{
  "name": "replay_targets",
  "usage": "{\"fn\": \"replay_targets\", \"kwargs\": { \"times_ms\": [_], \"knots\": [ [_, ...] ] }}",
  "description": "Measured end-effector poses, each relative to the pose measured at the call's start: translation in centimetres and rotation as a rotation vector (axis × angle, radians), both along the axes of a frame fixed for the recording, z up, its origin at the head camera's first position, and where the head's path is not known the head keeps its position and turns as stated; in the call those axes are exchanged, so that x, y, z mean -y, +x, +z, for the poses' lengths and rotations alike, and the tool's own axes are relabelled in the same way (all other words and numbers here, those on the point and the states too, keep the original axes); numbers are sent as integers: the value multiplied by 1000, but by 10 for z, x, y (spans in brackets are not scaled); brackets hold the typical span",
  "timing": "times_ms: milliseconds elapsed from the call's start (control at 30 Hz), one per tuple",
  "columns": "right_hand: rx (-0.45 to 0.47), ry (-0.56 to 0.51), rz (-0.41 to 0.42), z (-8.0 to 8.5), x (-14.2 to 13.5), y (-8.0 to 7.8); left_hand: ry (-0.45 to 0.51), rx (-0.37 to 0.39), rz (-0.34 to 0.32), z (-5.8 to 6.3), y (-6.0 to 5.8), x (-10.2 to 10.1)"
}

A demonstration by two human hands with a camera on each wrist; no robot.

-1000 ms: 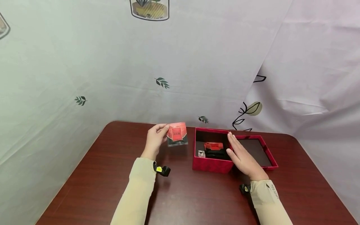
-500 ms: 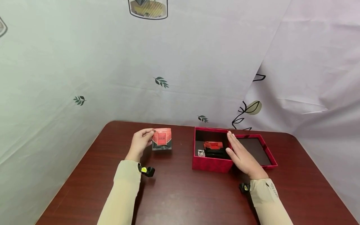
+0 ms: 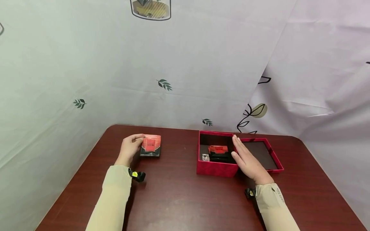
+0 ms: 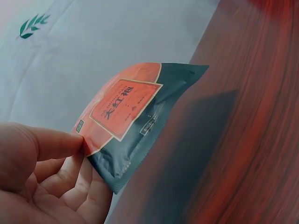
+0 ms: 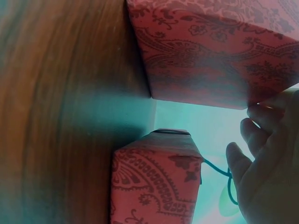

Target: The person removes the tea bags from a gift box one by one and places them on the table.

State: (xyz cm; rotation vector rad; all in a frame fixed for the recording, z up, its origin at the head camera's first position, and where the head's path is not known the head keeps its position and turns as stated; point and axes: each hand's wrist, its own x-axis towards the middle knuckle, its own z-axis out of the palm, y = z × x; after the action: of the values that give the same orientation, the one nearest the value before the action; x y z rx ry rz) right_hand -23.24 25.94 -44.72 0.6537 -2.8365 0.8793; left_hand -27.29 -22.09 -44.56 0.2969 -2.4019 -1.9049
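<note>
My left hand (image 3: 129,150) pinches the upper left corner of a red-and-black tea packet (image 3: 150,145) between thumb and fingers, over the left part of the table. In the left wrist view the packet (image 4: 126,102) shows an orange label with Chinese characters, and its shadow falls on the wood. My right hand (image 3: 249,163) is held with straight fingers along the right wall of a red patterned box (image 3: 216,169); in the right wrist view its fingertips reach the box's edge. Inside the box lie more red-and-black tea packets (image 3: 218,150) and a small pale square (image 3: 205,157).
The box's shallow red lid (image 3: 277,157), dark inside, lies just right of the box, partly behind my right hand. All stand on a dark reddish wooden table (image 3: 173,192). A pale patterned cloth (image 3: 185,57) hangs behind the table's far edge.
My left hand has carried the tea packet leftward, away from the box, and lower toward the tabletop. The right hand and the box have stayed in place.
</note>
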Motion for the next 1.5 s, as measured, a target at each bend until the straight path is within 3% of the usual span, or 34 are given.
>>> {"fn": "replay_targets", "kwargs": {
  "times_ms": [333, 667, 833, 1267, 1500],
  "knots": [
    [6, -15, -4, -1, -1, 0, -104, 30, 45, 0, -6, 25],
    [31, -19, -8, -1, 1, 1, -180, 59, 83, -5, -5, 39],
    [37, -7, -9, -1, 2, 0, -240, 59, 119, -8, -6, 42],
    [33, 1, -10, 0, 1, -1, -319, 90, 118, -17, -12, 43],
    [-3, 41, -10, 0, 2, -2, -449, 70, 123, -21, -13, 45]
  ]
}}
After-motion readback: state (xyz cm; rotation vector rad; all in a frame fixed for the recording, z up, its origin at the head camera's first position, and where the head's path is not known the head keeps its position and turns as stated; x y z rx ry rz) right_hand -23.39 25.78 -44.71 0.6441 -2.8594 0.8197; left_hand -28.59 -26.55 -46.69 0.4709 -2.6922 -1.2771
